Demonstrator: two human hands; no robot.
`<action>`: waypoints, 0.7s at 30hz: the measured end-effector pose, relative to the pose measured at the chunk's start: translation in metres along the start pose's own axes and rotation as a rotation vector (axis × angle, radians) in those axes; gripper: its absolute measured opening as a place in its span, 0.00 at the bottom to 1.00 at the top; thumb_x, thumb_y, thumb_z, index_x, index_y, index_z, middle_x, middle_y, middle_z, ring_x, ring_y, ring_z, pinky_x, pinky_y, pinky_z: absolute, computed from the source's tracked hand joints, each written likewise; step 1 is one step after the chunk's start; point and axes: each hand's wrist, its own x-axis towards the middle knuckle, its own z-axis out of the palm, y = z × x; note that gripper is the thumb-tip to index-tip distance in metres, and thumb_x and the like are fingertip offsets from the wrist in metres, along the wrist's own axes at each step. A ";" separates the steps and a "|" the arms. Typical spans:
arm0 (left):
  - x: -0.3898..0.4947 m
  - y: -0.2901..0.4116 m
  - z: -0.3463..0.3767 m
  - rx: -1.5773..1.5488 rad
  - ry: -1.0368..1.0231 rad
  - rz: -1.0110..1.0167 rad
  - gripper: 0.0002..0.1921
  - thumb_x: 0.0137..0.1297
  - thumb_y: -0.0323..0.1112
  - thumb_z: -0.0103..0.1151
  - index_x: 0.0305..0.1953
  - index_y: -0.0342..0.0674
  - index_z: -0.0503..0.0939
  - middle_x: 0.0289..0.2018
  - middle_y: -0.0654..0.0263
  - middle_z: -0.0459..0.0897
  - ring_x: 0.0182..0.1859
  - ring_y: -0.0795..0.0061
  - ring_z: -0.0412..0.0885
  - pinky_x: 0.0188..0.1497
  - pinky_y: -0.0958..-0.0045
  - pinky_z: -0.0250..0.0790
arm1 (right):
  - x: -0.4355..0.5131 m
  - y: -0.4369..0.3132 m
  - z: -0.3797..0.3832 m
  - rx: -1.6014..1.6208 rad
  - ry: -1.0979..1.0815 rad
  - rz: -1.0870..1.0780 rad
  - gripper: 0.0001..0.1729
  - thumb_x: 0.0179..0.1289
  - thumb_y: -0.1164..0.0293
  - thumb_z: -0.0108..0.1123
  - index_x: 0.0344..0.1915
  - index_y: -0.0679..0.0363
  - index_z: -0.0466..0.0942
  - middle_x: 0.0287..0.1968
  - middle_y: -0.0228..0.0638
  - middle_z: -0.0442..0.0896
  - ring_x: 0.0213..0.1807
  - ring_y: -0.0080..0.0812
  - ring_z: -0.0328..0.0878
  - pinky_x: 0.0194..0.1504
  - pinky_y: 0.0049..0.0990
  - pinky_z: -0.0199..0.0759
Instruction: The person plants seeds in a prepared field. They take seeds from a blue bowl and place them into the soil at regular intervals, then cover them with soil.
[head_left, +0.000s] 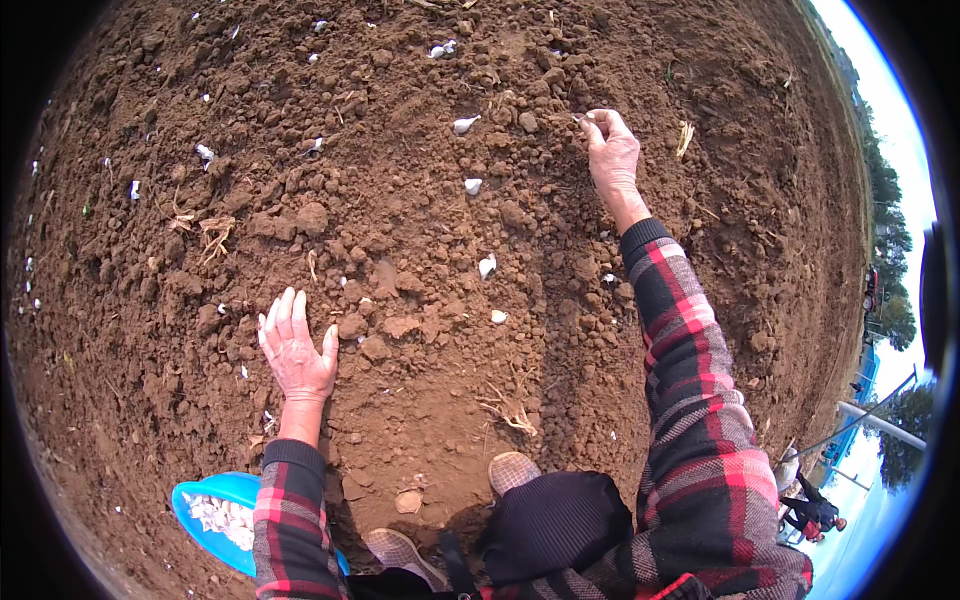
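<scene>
My right hand (613, 150) reaches far out over the brown soil (405, 217). Its thumb and fingertips are pinched on a small pale thing, apparently a garlic clove (577, 118), mostly hidden by the fingers. Palm down, my left hand (298, 349) holds nothing and has its thumb spread, at or just over the ground. Between the hands, a garlic clove (487, 266) lies in a loose line with several others, among them one farther off (465, 125). Beside my left forearm sits a blue plastic basin (225, 482) of garlic cloves (225, 519), partly covered by the sleeve.
Clods and dry stalks (514, 412) litter the ground, with more white cloves or skins scattered at left. My shoes (514, 472) stand at the bottom. At the far right are people (814, 514), a pale pole (885, 426) and a red vehicle (870, 289).
</scene>
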 end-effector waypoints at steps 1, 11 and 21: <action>0.001 0.002 0.000 -0.005 0.001 0.003 0.37 0.64 0.52 0.61 0.70 0.42 0.65 0.71 0.62 0.64 0.74 0.58 0.58 0.78 0.48 0.44 | 0.011 0.023 -0.011 0.034 -0.025 0.116 0.09 0.69 0.71 0.65 0.46 0.62 0.80 0.37 0.28 0.87 0.31 0.20 0.81 0.32 0.22 0.76; -0.002 -0.003 -0.001 0.006 -0.002 -0.004 0.36 0.64 0.50 0.60 0.70 0.42 0.65 0.71 0.61 0.64 0.73 0.58 0.59 0.78 0.48 0.44 | 0.038 0.042 -0.026 0.118 -0.211 0.135 0.12 0.66 0.68 0.68 0.42 0.65 0.80 0.37 0.32 0.86 0.35 0.22 0.83 0.38 0.23 0.80; -0.001 -0.002 -0.003 0.003 -0.012 -0.011 0.36 0.64 0.49 0.60 0.70 0.42 0.65 0.71 0.61 0.64 0.74 0.58 0.58 0.78 0.48 0.43 | 0.071 0.013 -0.028 -0.431 -0.353 -0.313 0.13 0.65 0.64 0.66 0.40 0.62 0.83 0.39 0.46 0.87 0.45 0.48 0.85 0.50 0.39 0.78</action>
